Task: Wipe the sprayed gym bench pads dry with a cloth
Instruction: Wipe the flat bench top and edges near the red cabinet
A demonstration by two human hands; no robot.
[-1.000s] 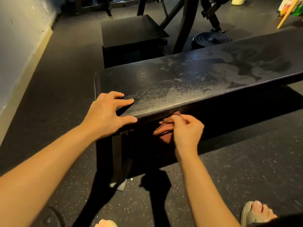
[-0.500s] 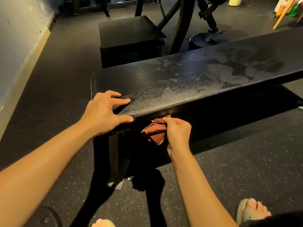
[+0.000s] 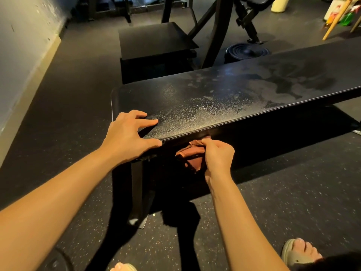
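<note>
A long black bench pad (image 3: 224, 98) runs from the centre to the right edge, its top mottled with wet streaks and a dark damp patch toward the right. My left hand (image 3: 128, 136) rests on the pad's near left corner, fingers spread over the top and thumb along the front edge. My right hand (image 3: 217, 155) grips a folded reddish-brown cloth (image 3: 192, 156) against the pad's front side, just below the seam. Part of the cloth is hidden behind my fingers.
A second black pad (image 3: 154, 39) sits behind on a dark frame (image 3: 216, 30). A round weight plate (image 3: 247, 51) lies on the speckled rubber floor. A wall (image 3: 21, 47) runs on the left. Wooden legs (image 3: 337, 18) and a green bottle (image 3: 348, 16) at far right. My sandalled foot (image 3: 298, 251) is bottom right.
My right hand slid the cloth leftward along the pad's front side and now holds more of it bunched. My left hand has stayed on the corner.
</note>
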